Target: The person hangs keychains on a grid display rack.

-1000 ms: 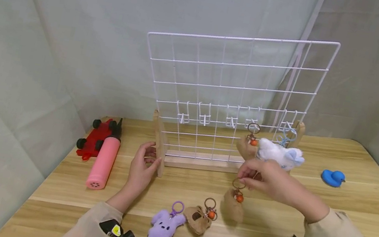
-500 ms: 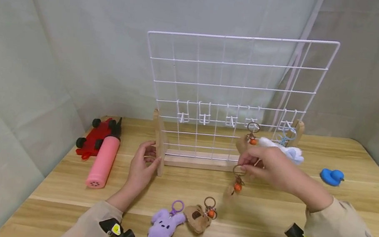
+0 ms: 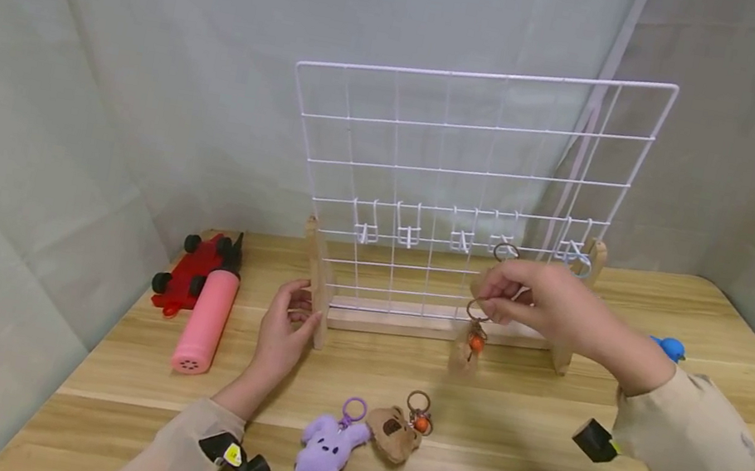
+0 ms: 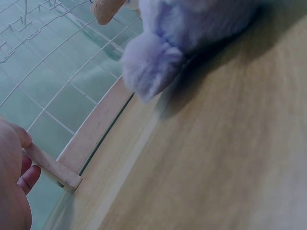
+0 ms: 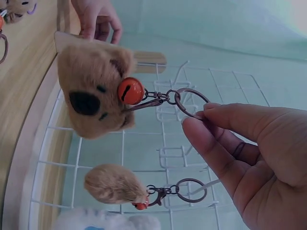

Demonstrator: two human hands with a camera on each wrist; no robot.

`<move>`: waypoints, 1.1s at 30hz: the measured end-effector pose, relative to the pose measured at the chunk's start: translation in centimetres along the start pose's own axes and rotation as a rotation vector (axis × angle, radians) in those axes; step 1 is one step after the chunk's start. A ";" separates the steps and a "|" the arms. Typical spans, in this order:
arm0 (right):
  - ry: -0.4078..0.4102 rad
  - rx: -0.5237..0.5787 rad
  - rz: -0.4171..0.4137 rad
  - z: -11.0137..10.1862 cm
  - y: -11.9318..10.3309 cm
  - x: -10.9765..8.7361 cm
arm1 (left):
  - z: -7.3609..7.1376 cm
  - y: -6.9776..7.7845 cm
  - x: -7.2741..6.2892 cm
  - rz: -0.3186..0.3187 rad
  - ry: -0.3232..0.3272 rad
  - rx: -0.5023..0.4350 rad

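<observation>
Between thumb and index finger, my right hand (image 3: 547, 303) pinches the metal ring of a brown bear plush keychain (image 5: 96, 91). The bear hangs with an orange bell (image 5: 131, 91) in front of the white wire grid rack (image 3: 399, 325). Behind it, another brown plush keychain (image 5: 115, 184) hangs by its ring from a rack hook, beside a white plush (image 5: 103, 221). My left hand (image 3: 280, 336) grips the rack's left wooden leg (image 4: 53, 167). A purple plush keychain (image 3: 321, 457) and a further brown bear keychain (image 3: 394, 434) lie on the table in front.
White wire hooks (image 3: 409, 233) line the rack's lower part, several without anything on them. At left lie a red toy car (image 3: 192, 274) and a pink cylinder (image 3: 207, 323) with a black end. A blue toy duck (image 3: 672, 348) sits at right, partly behind the right wrist.
My right hand has risen toward the rack with the bear keychain, now covering most of the hung plushes in the head view. The left hand has stayed at the leg.
</observation>
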State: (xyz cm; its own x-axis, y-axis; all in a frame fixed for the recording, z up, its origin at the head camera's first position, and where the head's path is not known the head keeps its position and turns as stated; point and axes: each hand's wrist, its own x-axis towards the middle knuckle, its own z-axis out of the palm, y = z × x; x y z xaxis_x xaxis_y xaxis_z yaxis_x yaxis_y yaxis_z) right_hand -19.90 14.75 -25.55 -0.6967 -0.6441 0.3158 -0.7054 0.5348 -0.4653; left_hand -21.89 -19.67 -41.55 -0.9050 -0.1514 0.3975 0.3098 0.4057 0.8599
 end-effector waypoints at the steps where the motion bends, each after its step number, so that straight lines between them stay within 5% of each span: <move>1: 0.005 -0.007 -0.003 -0.1 0.0 0.1 | 0.0 -0.2 0.1 0.002 0.000 0.002; 15: 0.095 -0.113 -0.014 -1.3 -0.2 1.5 | -0.6 3.7 -1.1 0.039 -0.017 0.023; 19: 0.108 -0.128 0.000 -1.6 0.0 2.1 | -0.5 3.2 -0.9 0.019 -0.021 0.017; 27: 0.114 -0.170 0.029 -2.1 -0.1 3.0 | 0.0 -0.3 0.0 0.033 -0.007 0.011; 33: 0.092 -0.166 0.047 -2.1 -0.1 3.8 | -0.1 -0.9 0.0 0.069 0.000 0.002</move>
State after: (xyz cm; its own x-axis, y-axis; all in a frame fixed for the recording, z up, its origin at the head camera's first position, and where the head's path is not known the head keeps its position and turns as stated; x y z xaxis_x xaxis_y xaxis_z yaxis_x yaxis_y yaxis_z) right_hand -22.77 13.38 -22.56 -0.7327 -0.5677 0.3752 -0.6786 0.6504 -0.3412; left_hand -22.10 -20.11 -42.26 -0.8815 -0.1224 0.4560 0.3713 0.4169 0.8297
